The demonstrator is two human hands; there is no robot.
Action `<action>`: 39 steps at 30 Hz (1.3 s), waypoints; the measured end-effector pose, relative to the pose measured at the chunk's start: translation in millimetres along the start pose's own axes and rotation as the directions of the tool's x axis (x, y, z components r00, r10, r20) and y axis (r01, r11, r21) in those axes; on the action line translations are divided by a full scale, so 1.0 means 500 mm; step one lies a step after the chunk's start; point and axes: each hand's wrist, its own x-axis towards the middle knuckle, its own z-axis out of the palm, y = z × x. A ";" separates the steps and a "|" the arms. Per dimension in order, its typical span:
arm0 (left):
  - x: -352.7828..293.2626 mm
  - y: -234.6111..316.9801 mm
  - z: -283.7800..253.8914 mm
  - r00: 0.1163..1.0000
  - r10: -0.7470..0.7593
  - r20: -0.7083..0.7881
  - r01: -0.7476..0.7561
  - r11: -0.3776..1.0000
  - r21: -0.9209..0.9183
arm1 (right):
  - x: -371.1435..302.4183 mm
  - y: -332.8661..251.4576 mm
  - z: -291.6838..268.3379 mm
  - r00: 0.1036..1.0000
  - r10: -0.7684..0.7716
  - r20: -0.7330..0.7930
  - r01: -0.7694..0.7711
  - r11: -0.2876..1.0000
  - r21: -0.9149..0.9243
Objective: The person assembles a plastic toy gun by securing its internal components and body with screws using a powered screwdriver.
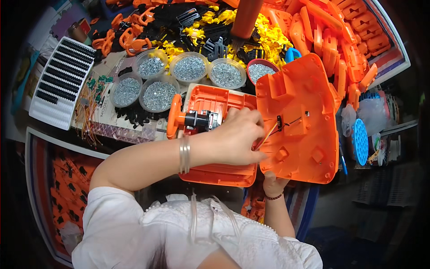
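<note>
My left hand (pixel 239 136) reaches across the middle, its fingers curled around thin red and white wires (pixel 269 133). These wires lead to a small black part (pixel 280 122) on the inside of an orange plastic shell (pixel 313 139). My right hand (pixel 274 183) grips that shell at its lower edge and holds it tilted up; some of its fingers are hidden behind the plastic. Beneath my left hand lies a second orange shell (pixel 215 175), partly covered by my wrist. Inside it sits a black cylindrical mechanism (pixel 197 119), with an orange handle-like piece (pixel 175 117) at its left side.
Several round tubs of small silver screws (pixel 189 68) stand behind the shells. Yellow parts (pixel 271 38) and orange parts (pixel 309 36) are heaped farther back. A white tray with black rows (pixel 62 80) and loose wires (pixel 89 107) lie left; a blue perforated disc (pixel 359 142) is right.
</note>
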 end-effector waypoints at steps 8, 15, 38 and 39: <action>-0.027 -0.139 -0.096 0.863 -0.391 -0.321 0.319 0.913 -0.254 | 0.095 -0.139 0.027 0.969 -0.147 0.201 0.229 0.840 -0.492; -0.046 -0.191 -0.140 0.789 -0.605 -0.108 0.554 0.777 -0.300 | 0.126 -0.199 0.034 0.833 0.042 0.551 0.294 0.811 -0.506; -0.055 -0.218 -0.115 0.789 -0.576 -0.214 0.528 0.814 -0.242 | 0.096 -0.149 0.011 0.811 -0.021 0.585 0.300 0.873 -0.384; -0.057 -0.215 -0.114 0.793 -0.563 -0.232 0.505 0.821 -0.265 | 0.101 -0.144 0.008 0.793 -0.079 0.604 0.347 0.874 -0.341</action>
